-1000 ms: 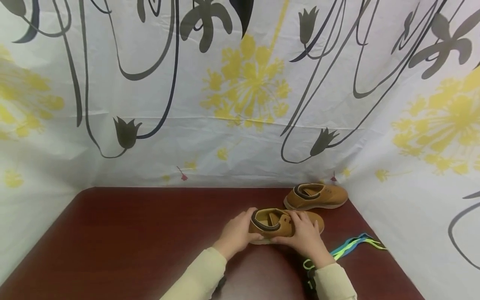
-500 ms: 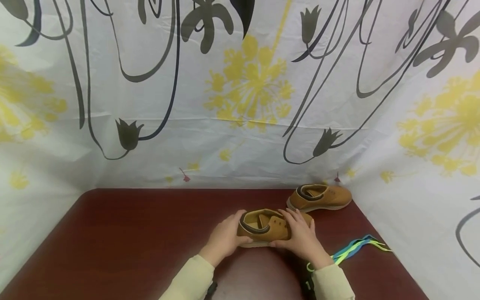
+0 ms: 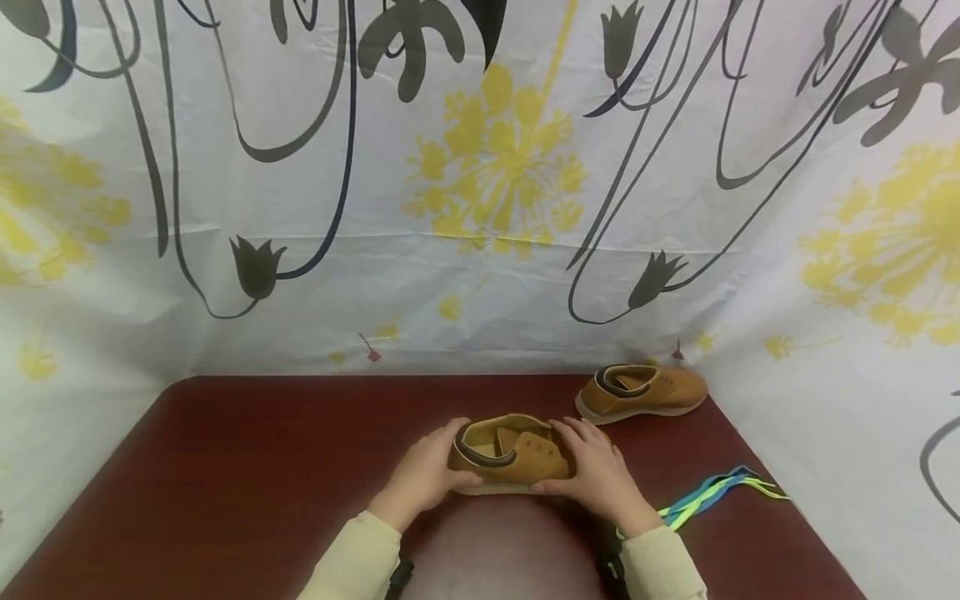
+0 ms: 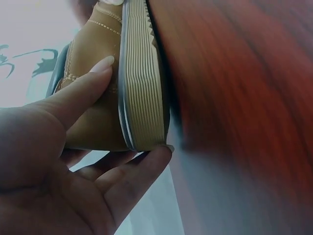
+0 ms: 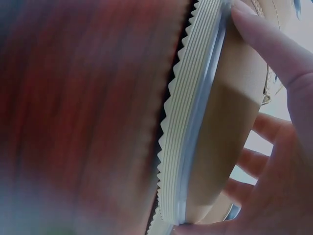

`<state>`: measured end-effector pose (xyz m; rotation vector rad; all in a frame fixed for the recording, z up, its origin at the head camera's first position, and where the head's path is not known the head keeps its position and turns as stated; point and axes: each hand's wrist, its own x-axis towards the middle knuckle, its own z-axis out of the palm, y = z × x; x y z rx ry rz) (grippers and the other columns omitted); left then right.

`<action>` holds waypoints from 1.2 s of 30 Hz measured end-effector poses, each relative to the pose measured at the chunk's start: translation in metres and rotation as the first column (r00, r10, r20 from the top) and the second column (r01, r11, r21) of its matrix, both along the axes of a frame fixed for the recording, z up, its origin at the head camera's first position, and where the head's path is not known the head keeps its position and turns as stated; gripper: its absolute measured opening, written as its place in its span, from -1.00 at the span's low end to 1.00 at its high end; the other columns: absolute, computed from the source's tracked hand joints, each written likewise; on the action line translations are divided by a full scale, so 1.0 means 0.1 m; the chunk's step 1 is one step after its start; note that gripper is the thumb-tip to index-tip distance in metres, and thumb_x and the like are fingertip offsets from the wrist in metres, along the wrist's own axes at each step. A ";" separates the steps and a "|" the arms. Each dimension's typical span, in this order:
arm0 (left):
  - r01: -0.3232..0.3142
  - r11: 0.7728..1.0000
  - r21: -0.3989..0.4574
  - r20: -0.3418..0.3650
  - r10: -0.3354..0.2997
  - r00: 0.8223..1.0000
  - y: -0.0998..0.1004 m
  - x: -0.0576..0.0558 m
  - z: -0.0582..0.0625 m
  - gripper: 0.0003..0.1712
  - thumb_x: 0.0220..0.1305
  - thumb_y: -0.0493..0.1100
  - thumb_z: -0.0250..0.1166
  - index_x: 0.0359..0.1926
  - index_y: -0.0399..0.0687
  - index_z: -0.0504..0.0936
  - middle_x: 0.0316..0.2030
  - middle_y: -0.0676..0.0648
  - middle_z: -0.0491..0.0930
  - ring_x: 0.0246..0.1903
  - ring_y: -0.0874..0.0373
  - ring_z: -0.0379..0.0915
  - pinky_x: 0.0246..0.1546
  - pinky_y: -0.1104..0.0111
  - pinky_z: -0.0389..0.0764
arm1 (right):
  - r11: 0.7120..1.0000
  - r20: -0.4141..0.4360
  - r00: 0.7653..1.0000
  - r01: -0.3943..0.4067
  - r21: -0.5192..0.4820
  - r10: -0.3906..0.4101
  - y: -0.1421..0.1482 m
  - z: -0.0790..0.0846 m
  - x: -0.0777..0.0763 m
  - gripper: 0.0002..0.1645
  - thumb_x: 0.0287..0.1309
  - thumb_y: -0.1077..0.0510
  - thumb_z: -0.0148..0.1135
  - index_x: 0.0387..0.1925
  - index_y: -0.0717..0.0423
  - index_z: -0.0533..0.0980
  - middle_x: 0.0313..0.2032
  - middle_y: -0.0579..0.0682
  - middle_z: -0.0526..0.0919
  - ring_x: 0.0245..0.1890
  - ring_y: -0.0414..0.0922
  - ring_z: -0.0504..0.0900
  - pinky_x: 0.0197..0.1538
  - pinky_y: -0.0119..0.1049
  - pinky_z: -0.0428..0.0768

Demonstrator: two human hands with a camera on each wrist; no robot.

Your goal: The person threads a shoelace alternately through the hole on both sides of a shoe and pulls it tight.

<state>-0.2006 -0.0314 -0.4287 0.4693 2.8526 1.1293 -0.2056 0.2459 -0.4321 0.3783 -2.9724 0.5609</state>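
A tan lace-up shoe [image 3: 501, 472] without laces stands upright between both hands, toe pointing right in the head view. My left hand [image 3: 427, 468] grips its heel end, thumb along the near side. In the left wrist view the heel's ridged pale sole [image 4: 143, 83] shows beside the fingertips. My right hand [image 3: 598, 473] holds the front part, its fingers over the far side and thumb on the near side, hiding the toe in the head view. The saw-edged sole [image 5: 188, 127] runs close along the table in the right wrist view.
A matching tan shoe [image 3: 663, 392] sits at the table's back right corner. Blue and yellow-green shoelaces [image 3: 705, 498] lie near the right edge, partly behind the right forearm. A patterned white cloth [image 3: 480, 317] hangs around the dark red table [image 3: 285, 483].
Both hands have moved left with the shoe between them, away from the other shoe. That other shoe and the laces have stayed put.
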 end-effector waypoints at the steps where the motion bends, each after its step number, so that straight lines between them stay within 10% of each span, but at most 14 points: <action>1: 0.000 1.000 0.003 0.002 0.000 1.000 -0.02 0.00 0.00 -0.03 0.03 0.01 0.60 0.42 -0.07 0.37 0.24 -0.21 0.57 0.23 -0.21 0.50 0.21 -0.10 0.53 | 1.000 -0.004 1.000 0.001 0.006 -0.001 -0.02 0.00 0.00 0.24 -0.28 -0.52 0.52 0.41 -0.05 0.39 0.41 0.17 0.40 0.44 0.32 0.30 0.27 0.49 0.32; 36: -0.021 1.000 0.014 0.078 0.020 0.997 -0.83 -0.05 0.11 -0.13 -0.06 -0.13 0.65 0.29 -0.14 0.47 0.07 -0.13 0.65 0.12 -0.09 0.56 0.13 -0.03 0.57 | 0.999 -0.052 0.999 0.006 0.046 -0.003 -0.87 -0.03 0.01 0.24 -0.24 -0.47 0.54 0.45 -0.07 0.34 0.41 0.12 0.41 0.46 0.24 0.29 0.25 0.44 0.37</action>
